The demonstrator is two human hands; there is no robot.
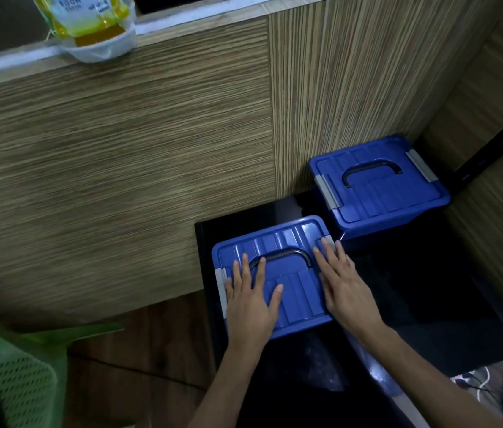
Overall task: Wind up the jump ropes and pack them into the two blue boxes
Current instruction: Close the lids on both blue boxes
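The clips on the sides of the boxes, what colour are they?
Grey. The head view shows the clips best on the far blue box.

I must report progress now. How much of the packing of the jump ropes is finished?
Done, by the look of it: both lids are on, and no rope is visible outside. The far blue box has its grey latches down. In hand: left hand and right hand press flat on the near blue box. Left: perhaps latching it.

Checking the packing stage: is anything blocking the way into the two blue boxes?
Yes. Both lids are on. The near box has both hands, left and right, flat on its lid; the far box shows its grey latches down. No ropes visible.
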